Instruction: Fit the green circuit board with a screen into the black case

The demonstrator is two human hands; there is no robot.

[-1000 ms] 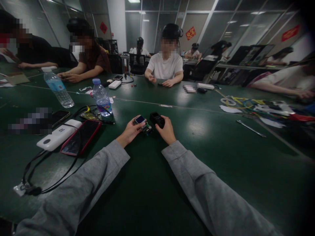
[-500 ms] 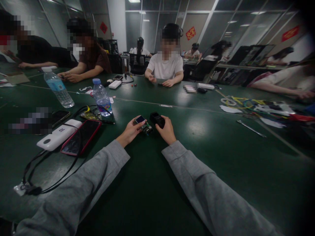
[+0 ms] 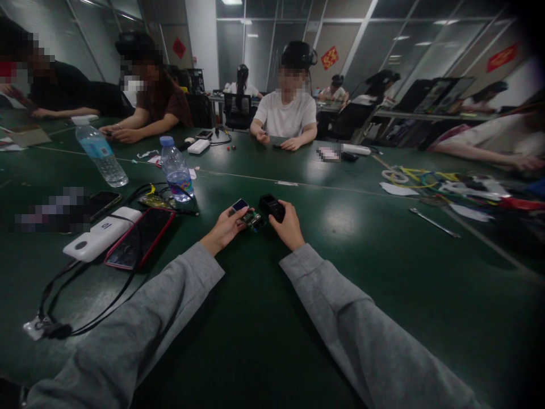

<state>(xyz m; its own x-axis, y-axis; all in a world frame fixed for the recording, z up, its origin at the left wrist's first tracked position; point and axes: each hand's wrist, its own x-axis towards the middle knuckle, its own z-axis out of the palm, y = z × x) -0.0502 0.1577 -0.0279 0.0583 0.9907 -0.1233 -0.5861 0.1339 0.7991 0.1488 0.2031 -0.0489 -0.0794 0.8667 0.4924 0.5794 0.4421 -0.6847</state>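
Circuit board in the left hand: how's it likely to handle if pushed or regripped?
The circuit board is probably stiff but fragile: its components sit bare, outside any housing. It's likely light, since the left hand alone holds it near one end. The small screen beside it may be slick and easily cracked, given its flat, glass-like face.

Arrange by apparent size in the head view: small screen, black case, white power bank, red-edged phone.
1. White power bank and red-edged phone look too alike to rank.
2. Black case, in the right hand.
3. Small screen, in the left hand.
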